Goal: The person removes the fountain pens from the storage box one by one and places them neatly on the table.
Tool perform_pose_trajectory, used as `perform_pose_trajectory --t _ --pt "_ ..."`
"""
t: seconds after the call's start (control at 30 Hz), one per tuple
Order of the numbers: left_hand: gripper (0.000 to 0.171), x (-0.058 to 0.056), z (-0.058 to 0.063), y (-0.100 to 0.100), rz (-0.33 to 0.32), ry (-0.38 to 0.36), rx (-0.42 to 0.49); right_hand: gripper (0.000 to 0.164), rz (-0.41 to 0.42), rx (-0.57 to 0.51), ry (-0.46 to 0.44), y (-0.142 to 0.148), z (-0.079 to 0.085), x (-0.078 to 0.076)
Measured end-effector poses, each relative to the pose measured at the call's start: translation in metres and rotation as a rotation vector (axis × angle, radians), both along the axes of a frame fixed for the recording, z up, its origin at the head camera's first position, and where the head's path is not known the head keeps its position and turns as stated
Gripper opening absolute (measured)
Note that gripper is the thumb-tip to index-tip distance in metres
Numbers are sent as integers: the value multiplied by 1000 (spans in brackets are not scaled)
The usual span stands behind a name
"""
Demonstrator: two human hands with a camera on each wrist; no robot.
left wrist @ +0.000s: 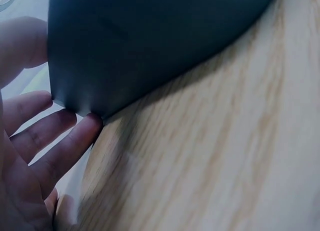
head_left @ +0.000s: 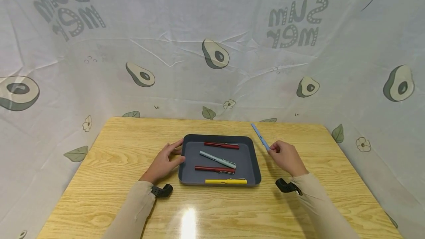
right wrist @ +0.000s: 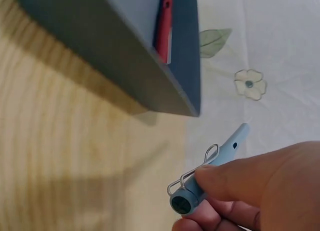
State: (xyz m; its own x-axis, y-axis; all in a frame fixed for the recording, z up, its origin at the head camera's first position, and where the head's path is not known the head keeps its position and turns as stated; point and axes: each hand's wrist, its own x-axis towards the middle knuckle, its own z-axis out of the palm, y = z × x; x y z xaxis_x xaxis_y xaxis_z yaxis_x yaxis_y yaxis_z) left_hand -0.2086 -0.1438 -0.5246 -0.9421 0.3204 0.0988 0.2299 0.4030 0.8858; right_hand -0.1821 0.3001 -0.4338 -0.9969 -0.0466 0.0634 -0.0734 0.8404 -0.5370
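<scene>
A dark grey tray [head_left: 254,158] sits on the wooden table with several pens inside. Two of them are dark red, the upper red pen [head_left: 221,145] near the far wall and the lower red pen [head_left: 214,169] closer in. Between these lies a pale mint pen [head_left: 217,159] at a slant; a yellow pen [head_left: 225,181] lies along the near wall. My left hand [head_left: 167,159] touches the tray's left side, its fingertips against the outer wall. Right of the tray, my right hand [head_left: 286,156] pinches a light blue pen [right wrist: 227,153] by its clip end, the other end pointing up and away.
The wooden table [head_left: 132,139] extends around the tray. Behind and beside it hangs a pale cloth [head_left: 186,17] printed with avocados, leaves and lettering. Black wrist straps [head_left: 162,191] show at both sleeves.
</scene>
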Motion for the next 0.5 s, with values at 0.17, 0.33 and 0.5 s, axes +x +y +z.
perform_pose_trajectory --t 0.17,0.33,0.5 --pt "71 1 1 1 -16 32 -11 15 -12 22 -41 6 -10 3" --pt "72 3 2 2 -25 67 -42 14 -13 -10 -105 7 -15 5" --pt "73 1 1 2 -47 107 -42 13 -28 4 -140 7 -19 8"
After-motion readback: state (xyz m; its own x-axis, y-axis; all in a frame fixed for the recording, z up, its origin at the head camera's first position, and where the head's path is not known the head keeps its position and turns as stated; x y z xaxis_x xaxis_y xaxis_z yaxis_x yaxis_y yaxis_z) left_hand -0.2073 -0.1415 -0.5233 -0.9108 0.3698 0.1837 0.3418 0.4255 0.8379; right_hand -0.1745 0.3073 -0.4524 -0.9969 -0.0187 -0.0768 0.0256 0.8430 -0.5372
